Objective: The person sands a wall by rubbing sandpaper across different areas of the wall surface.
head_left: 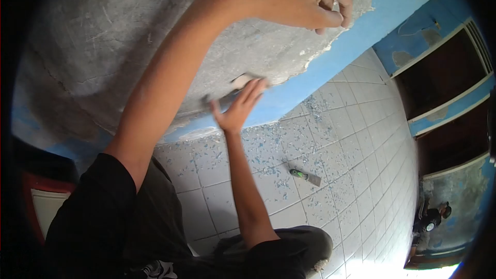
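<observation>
My left hand (315, 8) is raised at the top, over the bare grey wall near the ragged edge of its blue paint. Its fingers curl towards the thumb; what they hold, if anything, I cannot make out. Lower down, my right hand (237, 116) rests against the wall (155, 36), fingers stretched and thumb spread. By its fingertips is a small pale flat piece (242, 80), its kind unclear; the fingertips are slightly blurred. A putty knife (306, 176) with a green and black handle lies on the floor, apart from both hands.
Blue paint flakes (268, 157) litter the pale tiled floor (217, 201) along the wall's foot. A red-edged object with a white panel (49, 209) stands at the left. Across the room are dark openings (439, 72) in a blue wall. Another person (431, 219) is far right.
</observation>
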The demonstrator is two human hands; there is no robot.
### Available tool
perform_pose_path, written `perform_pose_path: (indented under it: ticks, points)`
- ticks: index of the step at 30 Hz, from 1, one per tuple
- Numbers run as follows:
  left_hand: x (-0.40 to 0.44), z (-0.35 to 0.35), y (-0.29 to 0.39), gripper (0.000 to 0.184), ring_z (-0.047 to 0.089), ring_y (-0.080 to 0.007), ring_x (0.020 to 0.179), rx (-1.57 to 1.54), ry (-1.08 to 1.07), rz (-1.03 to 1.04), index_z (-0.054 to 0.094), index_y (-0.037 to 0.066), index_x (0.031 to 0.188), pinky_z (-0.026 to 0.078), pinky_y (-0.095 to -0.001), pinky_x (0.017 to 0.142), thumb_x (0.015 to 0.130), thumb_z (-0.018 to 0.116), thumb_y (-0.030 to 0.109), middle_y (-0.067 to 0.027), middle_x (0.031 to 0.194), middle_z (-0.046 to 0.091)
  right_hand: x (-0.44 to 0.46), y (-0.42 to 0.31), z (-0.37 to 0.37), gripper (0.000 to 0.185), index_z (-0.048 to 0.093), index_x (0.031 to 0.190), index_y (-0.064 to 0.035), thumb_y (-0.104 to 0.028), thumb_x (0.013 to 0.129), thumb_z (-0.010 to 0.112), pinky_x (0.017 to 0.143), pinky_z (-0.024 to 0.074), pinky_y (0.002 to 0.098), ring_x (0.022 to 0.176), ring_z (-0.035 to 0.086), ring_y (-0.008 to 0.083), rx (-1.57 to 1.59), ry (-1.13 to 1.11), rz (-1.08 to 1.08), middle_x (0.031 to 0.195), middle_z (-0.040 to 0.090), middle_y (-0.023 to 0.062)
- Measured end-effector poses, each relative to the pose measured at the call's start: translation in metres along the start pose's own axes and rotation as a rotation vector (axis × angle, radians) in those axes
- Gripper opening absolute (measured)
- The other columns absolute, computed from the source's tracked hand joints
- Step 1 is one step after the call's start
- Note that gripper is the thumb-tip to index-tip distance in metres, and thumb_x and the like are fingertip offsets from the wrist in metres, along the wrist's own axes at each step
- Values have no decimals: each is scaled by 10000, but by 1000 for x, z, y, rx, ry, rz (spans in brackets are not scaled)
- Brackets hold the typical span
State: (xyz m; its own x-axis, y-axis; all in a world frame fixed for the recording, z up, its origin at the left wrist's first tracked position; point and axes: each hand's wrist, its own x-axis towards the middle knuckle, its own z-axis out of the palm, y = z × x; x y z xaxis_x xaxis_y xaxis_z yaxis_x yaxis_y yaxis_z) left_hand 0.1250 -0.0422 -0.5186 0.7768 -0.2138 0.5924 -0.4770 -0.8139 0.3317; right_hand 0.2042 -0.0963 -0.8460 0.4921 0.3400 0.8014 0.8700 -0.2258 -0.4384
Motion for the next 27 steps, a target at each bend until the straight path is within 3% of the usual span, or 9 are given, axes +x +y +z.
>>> perform_pose_path:
  ticks: [3,6,10,14,17,19,21,24,27]
  points:
    - [8,5,-20,250,645,-249,819,46,9,-32,641,2,986,497,-329,755,787,535,112,-174,907,661,101,-9,-42,993,117,1404,-2,-597,728,536,1051,82,573,1339,81,419,155,210,-39,1445,70,264]
    - [10,14,-28,252,667,-229,753,149,152,46,666,42,949,520,-303,704,773,553,182,-141,861,673,150,-14,-74,909,143,1406,-18,-536,765,527,1054,104,556,1335,101,422,177,185,-82,1451,86,244]
    - [9,18,-30,205,673,-180,750,153,124,43,656,63,948,520,-300,722,779,546,97,-118,822,678,99,-15,-41,939,152,1394,17,-542,752,547,1047,144,545,1323,136,433,67,260,-143,1422,125,293]
    - [8,17,-29,207,674,-184,759,182,163,47,666,87,954,515,-281,702,770,573,106,-100,802,684,-31,3,7,980,116,1388,40,-569,749,541,1037,135,579,1322,96,457,-51,-61,-16,1413,107,317]
    - [7,16,-22,206,673,-186,748,164,142,-13,672,89,948,516,-282,684,761,585,104,-102,789,682,-5,10,-2,990,97,1392,39,-585,751,520,1044,104,578,1335,75,434,-93,-22,-15,1419,92,314]
    - [7,15,-27,202,672,-186,739,176,157,26,673,82,942,516,-279,673,763,581,104,-108,781,680,59,5,-25,980,87,1399,24,-595,759,496,1057,72,562,1346,72,402,19,162,-32,1434,79,291]
    - [8,17,-30,199,672,-185,730,182,172,61,674,76,935,517,-276,663,765,576,103,-113,772,679,115,-4,-61,962,90,1405,9,-597,768,482,1066,61,543,1348,83,391,11,151,26,1445,77,266]
    - [9,19,-26,203,670,-182,710,171,153,24,674,69,934,517,-272,653,768,562,108,-119,758,677,129,2,-73,942,93,1409,-4,-581,775,483,1063,70,542,1350,92,383,-51,126,10,1451,84,249]
    - [10,19,-21,204,667,-175,691,159,58,-73,672,64,933,518,-273,657,771,556,109,-116,745,676,61,3,-29,986,105,1398,24,-579,742,529,1050,88,564,1341,84,416,-14,149,-7,1436,90,282]
